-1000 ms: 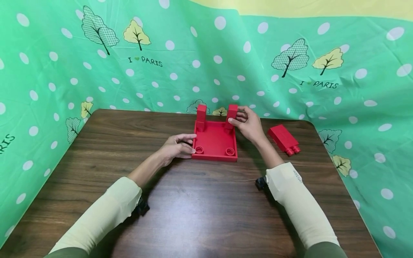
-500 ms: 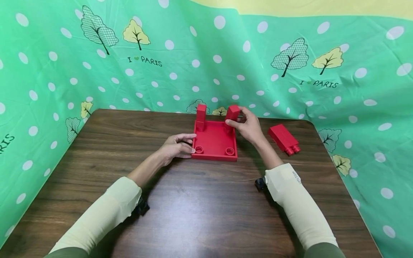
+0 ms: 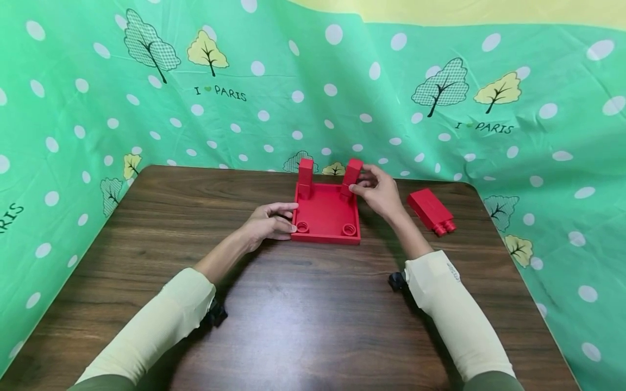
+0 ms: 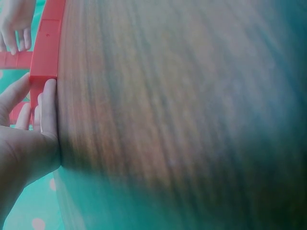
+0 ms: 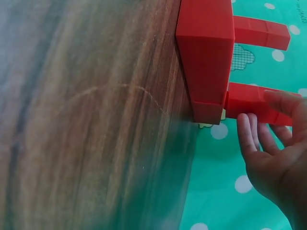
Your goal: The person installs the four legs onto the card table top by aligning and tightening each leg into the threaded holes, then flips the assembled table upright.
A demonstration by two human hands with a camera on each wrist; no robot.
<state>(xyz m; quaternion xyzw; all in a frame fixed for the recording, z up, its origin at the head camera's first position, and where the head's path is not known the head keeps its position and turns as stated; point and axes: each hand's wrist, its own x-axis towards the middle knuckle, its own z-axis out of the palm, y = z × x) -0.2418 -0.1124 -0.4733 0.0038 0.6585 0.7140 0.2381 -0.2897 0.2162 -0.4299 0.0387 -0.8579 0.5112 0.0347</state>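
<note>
A shallow red square tabletop (image 3: 326, 212) of a toy table lies upside down, with a raised rim and ring-shaped sockets at its two near corners. My left hand (image 3: 265, 225) holds its left side by the near corner, fingers along the rim. Two red square legs stand at the far corners. The far-left leg (image 3: 305, 176) stands upright. My right hand (image 3: 379, 191) pinches the far-right leg (image 3: 351, 176) between thumb and fingers, and that leg leans slightly right. In the right wrist view the thumb lies across this leg (image 5: 244, 100); its foot joint is hard to see.
Two loose red legs (image 3: 430, 209) lie side by side on the wooden table (image 3: 274, 315) to the right, round threaded ends toward me. A green dotted curtain (image 3: 274, 108) hangs behind the table's far edge.
My right thumb shifts left over the far-right leg, then back to the right. That leg turns and leans a little more to the right. My left hand and the tabletop stay put.
</note>
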